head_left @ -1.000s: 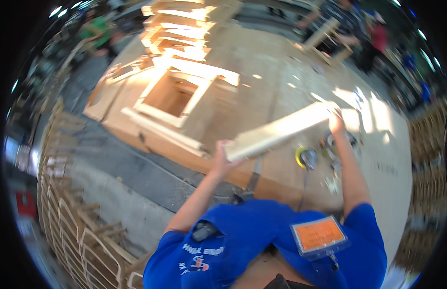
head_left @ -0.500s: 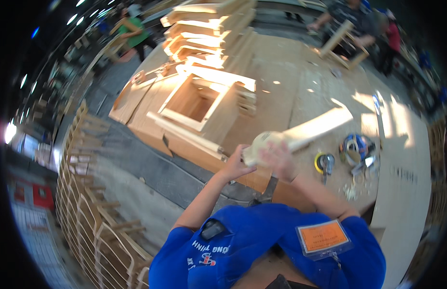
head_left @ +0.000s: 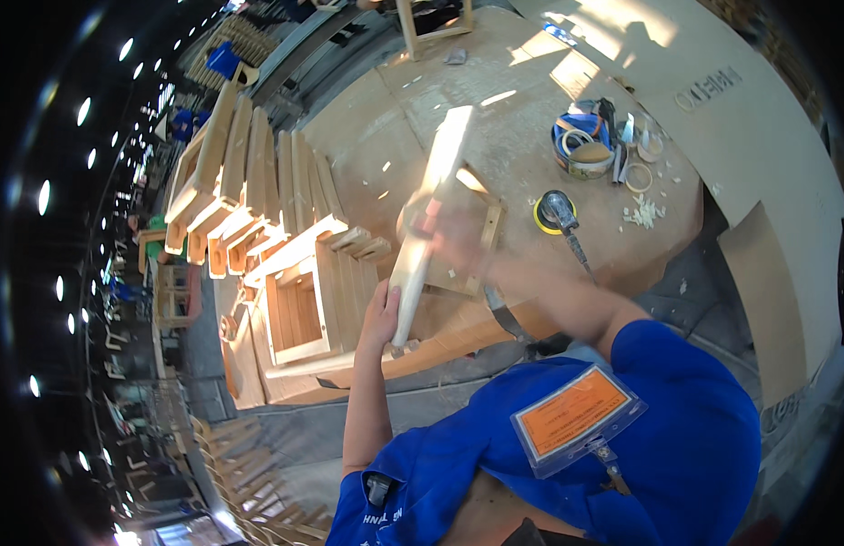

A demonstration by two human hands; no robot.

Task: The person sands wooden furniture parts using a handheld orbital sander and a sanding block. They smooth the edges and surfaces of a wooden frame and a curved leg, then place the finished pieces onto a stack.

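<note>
A long pale wooden piece (head_left: 411, 284) slants across the middle of the view, its far end bright in the sunlight. My left hand (head_left: 379, 317) is closed round it near its lower end. Over its middle part, my right hand (head_left: 458, 238) is smeared by motion. A blurred tan patch shows beside the right fingers, and I cannot make out what it is. Just left of my left hand stands an open wooden box (head_left: 326, 314). Beyond the right hand lies a sander (head_left: 557, 211) with a yellow rim and a dark hose.
Stacked wooden frames (head_left: 249, 182) rise at the left of the worktable (head_left: 367, 100). On the right are a blue tub (head_left: 581, 150) of tools and tape rings, and a heap of small wood bits (head_left: 642, 215). A pale sheet (head_left: 713, 100) lies along the far right.
My view has turned, so the table and stack appear shifted. The wooden piece now stands steeper, with my left hand near its lower end. My right hand has become more blurred.
</note>
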